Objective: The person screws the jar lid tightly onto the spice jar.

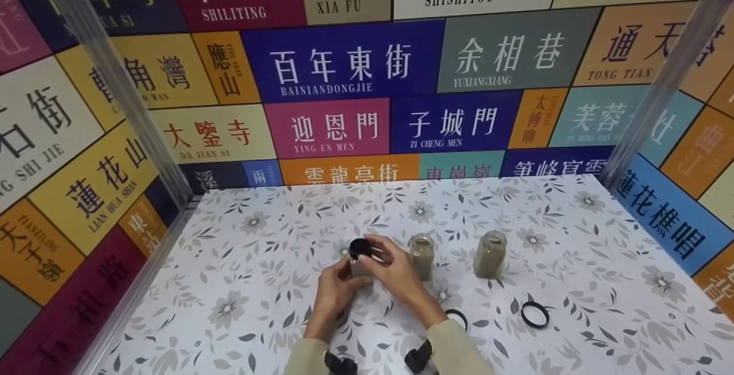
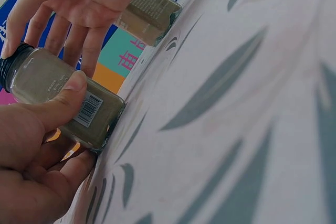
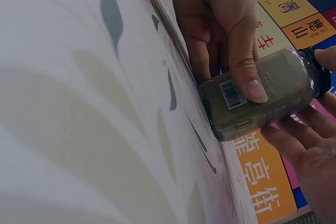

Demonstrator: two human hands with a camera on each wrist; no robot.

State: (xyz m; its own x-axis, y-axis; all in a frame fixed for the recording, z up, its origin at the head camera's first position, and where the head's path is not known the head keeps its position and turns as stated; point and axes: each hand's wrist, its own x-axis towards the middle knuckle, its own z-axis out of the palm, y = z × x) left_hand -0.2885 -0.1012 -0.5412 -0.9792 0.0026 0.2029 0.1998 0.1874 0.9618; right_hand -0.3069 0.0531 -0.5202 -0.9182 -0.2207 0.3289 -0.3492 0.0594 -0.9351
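Note:
A glass spice jar (image 2: pixel 58 80) with greyish-brown powder and a barcode label stands upright on the table. Its black cap (image 1: pixel 360 247) is on top. My left hand (image 1: pixel 337 289) grips the jar's body, with the thumb (image 3: pixel 256 91) across the label side. With thumb and fingers around the rim, my right hand (image 1: pixel 398 269) holds the cap. Just right of that hand stands a second powder jar (image 1: pixel 423 260), uncapped. Farther right is a third uncapped jar (image 1: pixel 491 257).
Two black rings lie on the table: one ring (image 1: pixel 535 314) in front of the third jar, another ring (image 1: pixel 457 317) partly hidden by the right sleeve (image 1: pixel 456 349). The flower-patterned tabletop (image 1: pixel 275 260) meets sign-covered walls (image 1: pixel 344 71) behind and at both sides.

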